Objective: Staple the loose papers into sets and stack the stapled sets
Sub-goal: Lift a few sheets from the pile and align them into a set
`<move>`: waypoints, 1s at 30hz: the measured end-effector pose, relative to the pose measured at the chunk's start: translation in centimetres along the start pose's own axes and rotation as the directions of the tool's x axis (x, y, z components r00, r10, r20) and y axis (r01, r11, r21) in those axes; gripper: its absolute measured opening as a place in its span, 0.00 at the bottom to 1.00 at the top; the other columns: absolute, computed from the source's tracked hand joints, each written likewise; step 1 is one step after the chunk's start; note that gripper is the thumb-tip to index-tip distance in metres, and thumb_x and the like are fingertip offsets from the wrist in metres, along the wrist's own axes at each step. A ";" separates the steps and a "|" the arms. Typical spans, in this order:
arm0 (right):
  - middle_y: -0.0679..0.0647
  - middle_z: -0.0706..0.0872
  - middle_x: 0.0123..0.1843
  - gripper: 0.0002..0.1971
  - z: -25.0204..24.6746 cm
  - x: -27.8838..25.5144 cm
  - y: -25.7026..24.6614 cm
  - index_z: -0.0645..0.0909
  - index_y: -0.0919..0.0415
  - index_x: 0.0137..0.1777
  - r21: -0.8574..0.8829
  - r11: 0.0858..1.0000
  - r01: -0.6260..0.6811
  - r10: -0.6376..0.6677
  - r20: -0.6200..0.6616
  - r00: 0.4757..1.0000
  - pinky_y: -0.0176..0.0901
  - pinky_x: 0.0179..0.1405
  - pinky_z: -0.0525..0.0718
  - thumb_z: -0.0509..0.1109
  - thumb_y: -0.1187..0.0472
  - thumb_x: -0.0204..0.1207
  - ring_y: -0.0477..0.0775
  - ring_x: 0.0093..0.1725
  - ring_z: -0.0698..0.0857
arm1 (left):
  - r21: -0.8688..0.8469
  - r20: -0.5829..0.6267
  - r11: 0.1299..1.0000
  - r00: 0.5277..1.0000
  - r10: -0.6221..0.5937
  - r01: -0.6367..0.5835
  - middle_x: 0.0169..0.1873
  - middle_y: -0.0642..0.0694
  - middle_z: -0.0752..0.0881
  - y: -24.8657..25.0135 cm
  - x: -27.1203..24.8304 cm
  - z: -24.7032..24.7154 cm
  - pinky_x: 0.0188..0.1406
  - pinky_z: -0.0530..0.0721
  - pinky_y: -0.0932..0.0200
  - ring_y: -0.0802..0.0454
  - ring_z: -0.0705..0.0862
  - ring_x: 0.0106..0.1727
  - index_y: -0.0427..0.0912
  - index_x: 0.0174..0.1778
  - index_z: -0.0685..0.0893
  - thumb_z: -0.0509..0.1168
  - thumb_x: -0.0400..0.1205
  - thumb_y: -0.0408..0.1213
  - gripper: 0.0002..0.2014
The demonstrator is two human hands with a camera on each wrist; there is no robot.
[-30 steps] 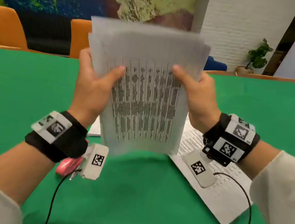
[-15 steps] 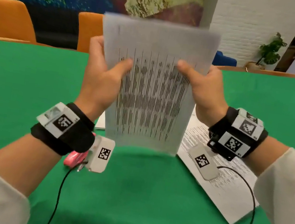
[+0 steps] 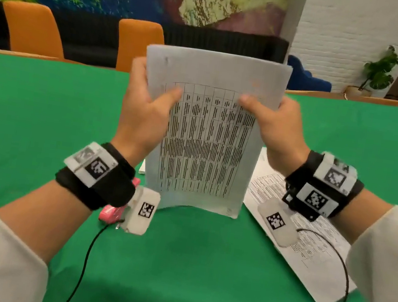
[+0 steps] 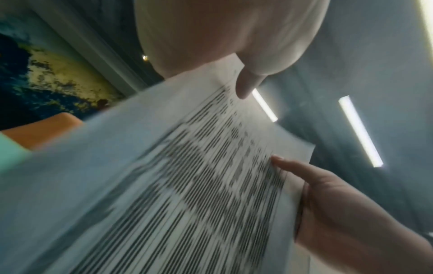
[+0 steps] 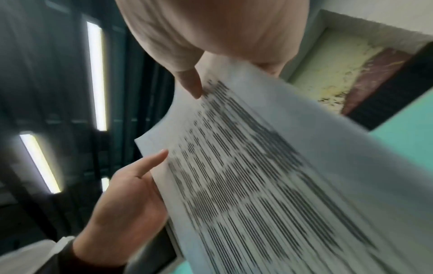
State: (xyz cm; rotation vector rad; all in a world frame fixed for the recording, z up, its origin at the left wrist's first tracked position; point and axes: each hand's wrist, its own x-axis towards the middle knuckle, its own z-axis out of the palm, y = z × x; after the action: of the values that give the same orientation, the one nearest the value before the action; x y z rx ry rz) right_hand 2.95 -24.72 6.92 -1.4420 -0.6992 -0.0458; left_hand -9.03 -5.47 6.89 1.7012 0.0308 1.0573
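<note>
A green table (image 3: 44, 116) fills the head view, with orange chairs (image 3: 31, 27) and a painted wall behind it at the top of the frame.

At centre you hold a sheaf (image 3: 205, 131) of printed pages upright, its lower edge on or just above the cloth; which of the two cannot be told. Your left hand (image 3: 144, 115) grips its left edge and your right hand (image 3: 274, 133) its right edge, each with the thumb on the printed face and the fingers hidden behind. The wrist views show the same clamp, thumbs (image 4: 246, 87) pressing the top page.

Outward from there: a pink stapler (image 3: 114, 212) lies at lower left of centre, mostly hidden by your left wrist. More papers (image 3: 306, 255) lie flat at lower right; whether they are stapled cannot be told.

Judging by this, you are squaring the pages. No staple shows on the sheaf, so this set looks unfastened. Left to do: free a hand, take the stapler, fasten a corner, then stack the set.
</note>
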 end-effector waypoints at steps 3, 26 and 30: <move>0.55 0.95 0.55 0.07 0.2 -1.3 1.7 0.89 0.53 0.57 -0.041 0.997 -0.065 0.068 0.077 0.995 0.65 0.61 0.91 0.74 0.63 0.84 0.57 0.55 0.94 | -0.006 0.031 0.997 0.997 -0.076 0.077 0.60 0.47 0.90 -1.5 -1.8 -0.1 0.62 0.91 0.40 0.50 0.91 0.61 0.49 0.66 0.78 0.68 0.84 0.33 0.16; 0.62 0.93 0.62 0.18 -0.6 3.6 -3.4 0.84 0.69 0.69 0.181 0.978 0.103 -0.108 0.017 0.994 0.63 0.64 0.90 0.77 0.68 0.80 0.63 0.63 0.92 | -0.135 0.018 0.991 1.000 -0.007 0.009 0.60 0.43 0.92 3.3 3.8 0.0 0.58 0.91 0.52 0.49 0.92 0.60 0.31 0.70 0.82 0.67 0.86 0.26 0.16; 0.58 0.94 0.60 0.16 -0.7 1.9 -0.6 0.86 0.65 0.66 0.123 0.992 0.029 -0.031 0.016 0.999 0.59 0.63 0.90 0.79 0.66 0.79 0.59 0.61 0.93 | -0.100 0.019 0.992 0.997 -0.077 0.078 0.61 0.45 0.92 0.6 1.3 -0.1 0.60 0.91 0.51 0.50 0.92 0.61 0.33 0.71 0.82 0.68 0.85 0.26 0.17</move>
State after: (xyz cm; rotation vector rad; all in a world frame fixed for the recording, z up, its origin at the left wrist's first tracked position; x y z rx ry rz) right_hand 4.53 -24.70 8.35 -1.3157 -0.7263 -0.0125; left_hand -8.60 -5.00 8.18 1.6044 0.0333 0.9729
